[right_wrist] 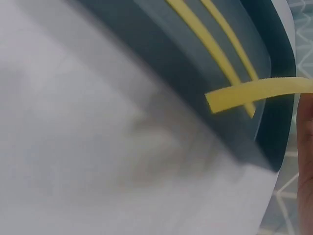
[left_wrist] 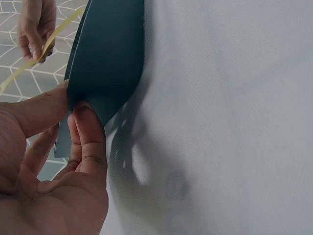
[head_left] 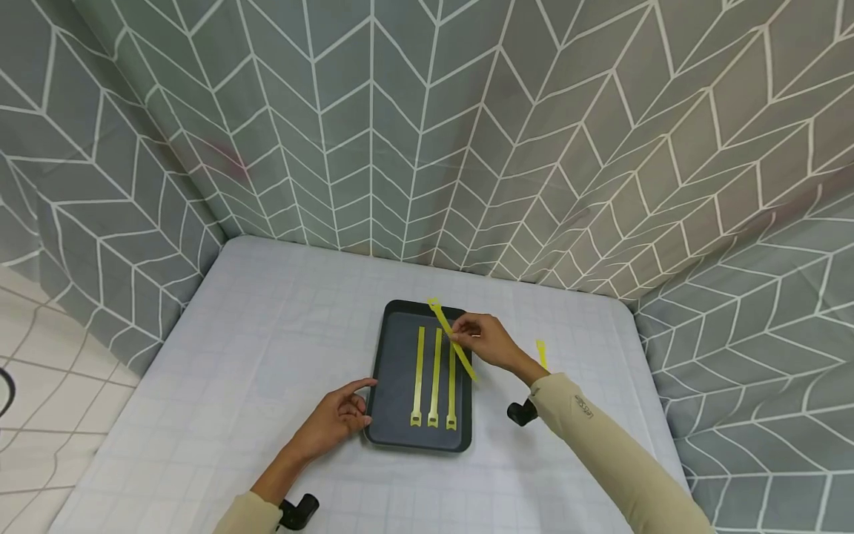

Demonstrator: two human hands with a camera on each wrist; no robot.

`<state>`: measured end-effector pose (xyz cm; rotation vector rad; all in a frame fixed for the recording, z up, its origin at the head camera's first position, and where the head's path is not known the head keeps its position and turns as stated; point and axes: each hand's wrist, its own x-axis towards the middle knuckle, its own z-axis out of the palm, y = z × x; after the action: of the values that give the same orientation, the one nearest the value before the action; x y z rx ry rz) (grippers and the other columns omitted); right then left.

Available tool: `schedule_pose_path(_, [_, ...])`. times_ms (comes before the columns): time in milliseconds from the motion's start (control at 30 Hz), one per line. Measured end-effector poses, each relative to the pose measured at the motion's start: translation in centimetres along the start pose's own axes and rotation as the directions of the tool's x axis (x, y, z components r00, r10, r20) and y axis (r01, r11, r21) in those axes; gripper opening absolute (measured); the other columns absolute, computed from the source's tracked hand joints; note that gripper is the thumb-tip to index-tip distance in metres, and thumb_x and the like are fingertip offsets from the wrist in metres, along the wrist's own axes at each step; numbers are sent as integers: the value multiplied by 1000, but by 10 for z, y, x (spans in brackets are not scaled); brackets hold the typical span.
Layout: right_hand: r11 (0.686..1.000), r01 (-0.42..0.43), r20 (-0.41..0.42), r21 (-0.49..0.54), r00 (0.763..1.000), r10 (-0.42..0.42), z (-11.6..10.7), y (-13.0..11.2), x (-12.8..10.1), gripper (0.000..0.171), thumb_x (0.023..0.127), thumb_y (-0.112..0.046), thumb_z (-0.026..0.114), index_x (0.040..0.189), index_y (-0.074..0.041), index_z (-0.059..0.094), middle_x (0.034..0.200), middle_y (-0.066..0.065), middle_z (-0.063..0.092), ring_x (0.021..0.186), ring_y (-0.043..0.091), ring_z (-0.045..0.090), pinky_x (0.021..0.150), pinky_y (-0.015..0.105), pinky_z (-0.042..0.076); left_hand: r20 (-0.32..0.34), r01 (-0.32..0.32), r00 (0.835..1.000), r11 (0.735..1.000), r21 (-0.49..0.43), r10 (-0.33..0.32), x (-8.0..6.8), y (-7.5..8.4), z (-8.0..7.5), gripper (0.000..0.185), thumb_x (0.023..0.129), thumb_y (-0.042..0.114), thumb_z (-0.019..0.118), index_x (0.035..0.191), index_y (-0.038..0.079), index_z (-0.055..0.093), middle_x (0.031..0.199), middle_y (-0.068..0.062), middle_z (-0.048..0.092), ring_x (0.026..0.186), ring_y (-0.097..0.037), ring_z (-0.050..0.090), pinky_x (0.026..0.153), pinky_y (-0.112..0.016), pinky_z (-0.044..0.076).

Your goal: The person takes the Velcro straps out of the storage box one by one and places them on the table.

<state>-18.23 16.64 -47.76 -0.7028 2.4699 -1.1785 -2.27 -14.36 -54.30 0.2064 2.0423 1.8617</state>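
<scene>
Right hand point(head_left: 490, 340): pinches yellow strap point(head_left: 454, 341) mid-length over tray point(head_left: 394, 371) | Left hand point(head_left: 336, 419): grips tray's near-left edge | Strap: likely light, limp; hold near middle.

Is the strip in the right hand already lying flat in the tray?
No, the right hand pinches the yellow strip slanted above the tray, apart from the three strips lying flat.

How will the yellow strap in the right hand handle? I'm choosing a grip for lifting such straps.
The yellow strap, pinched by the right hand, holds a nearly straight line past the fingers, so probably semi-stiff, bendy but not limp. It looks thin and flat, likely very light, unlikely to roll, and probably awkward to lift off the tray.
</scene>
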Motion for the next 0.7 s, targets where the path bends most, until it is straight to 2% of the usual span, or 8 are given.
schedule_pose_path(233, [985,-116,-44,130,991,123,-14,22,-22,18,96,-10,67,108,4,68,99,21,69,89,32,70,82,55,55,7,-7,1000,1000,4,7,0,0,1,64,91,-5,67,149,-4,40,98,-16,50,69,-5,49,65,-19,45])
schedule_pose_path(467, [967,-212,-57,140,973,222,-23,30,-37,18,96,-7,67,105,8,67,95,21,71,80,22,70,80,49,58,9,-15,1000,1000,2,15,2,-1,2,64,91,-4,67,149,-4,40,99,-15,50,69,-3,48,65,-18,45])
schedule_pose_path(700, [937,-307,-58,167,945,321,-23,42,-44,20,96,-8,67,107,10,67,97,20,73,82,21,71,82,47,58,3,-16,1000,1000,21,16,1,-2,2,64,91,-4,67,149,-4,40,98,-17,50,68,-3,47,66,-18,45])
